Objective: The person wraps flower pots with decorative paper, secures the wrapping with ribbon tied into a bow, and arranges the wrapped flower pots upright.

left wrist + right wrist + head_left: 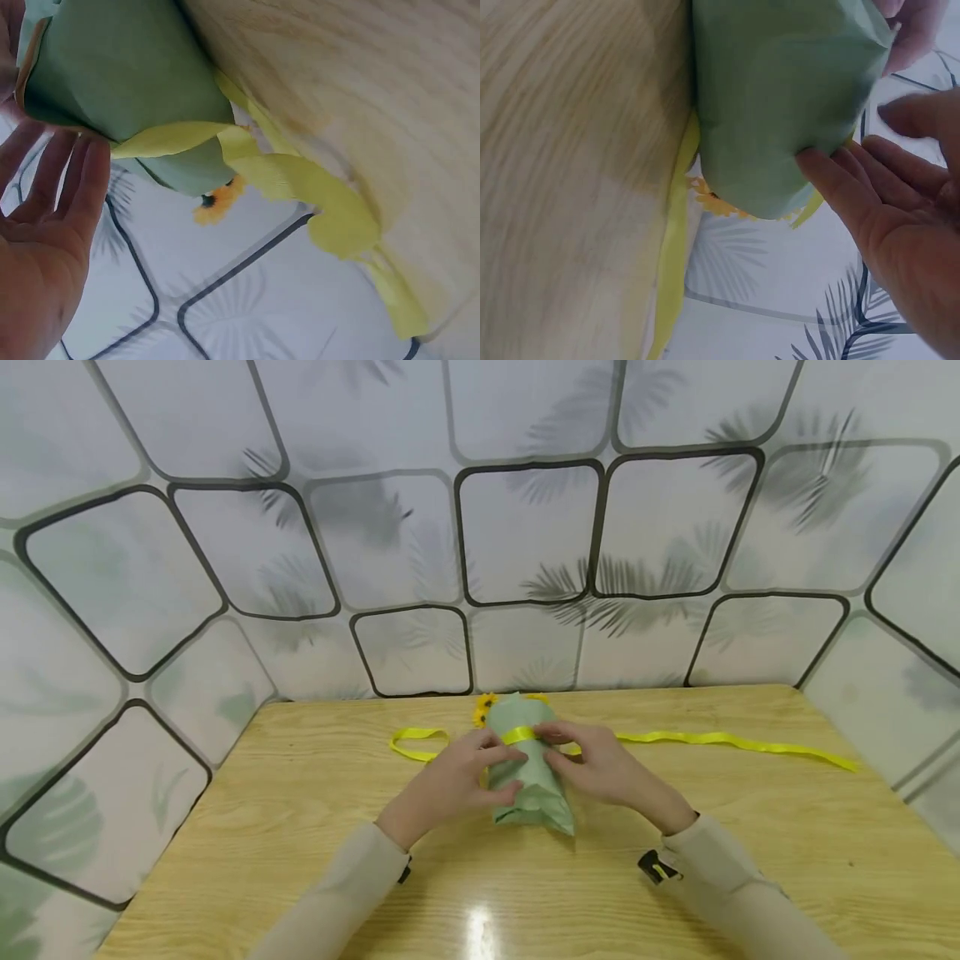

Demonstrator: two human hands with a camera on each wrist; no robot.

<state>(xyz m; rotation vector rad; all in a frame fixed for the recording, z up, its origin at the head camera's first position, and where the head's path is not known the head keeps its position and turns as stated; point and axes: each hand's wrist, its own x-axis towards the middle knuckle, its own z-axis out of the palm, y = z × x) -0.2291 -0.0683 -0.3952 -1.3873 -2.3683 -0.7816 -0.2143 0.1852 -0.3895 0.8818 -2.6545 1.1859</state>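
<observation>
A small bouquet wrapped in pale green paper (534,777) lies on the wooden table, its orange-yellow flowers (483,708) peeking out at the far end. Yellow ribbon (520,735) crosses the wrap's upper side. My left hand (457,777) is at the left of the bouquet, thumb apart from the fingers; in the left wrist view its fingertips touch the ribbon (172,139) where it meets the paper. From the right, my right hand (600,766) reaches the ribbon and paper. In the right wrist view one extended finger (829,180) touches the wrap's side, the thumb standing apart.
One ribbon tail (720,739) runs far to the right across the table (300,860); a loop of ribbon (408,743) lies at the left. Behind the table rises a patterned wall covering (532,535). A black clip-like piece (656,867) shows by the right sleeve.
</observation>
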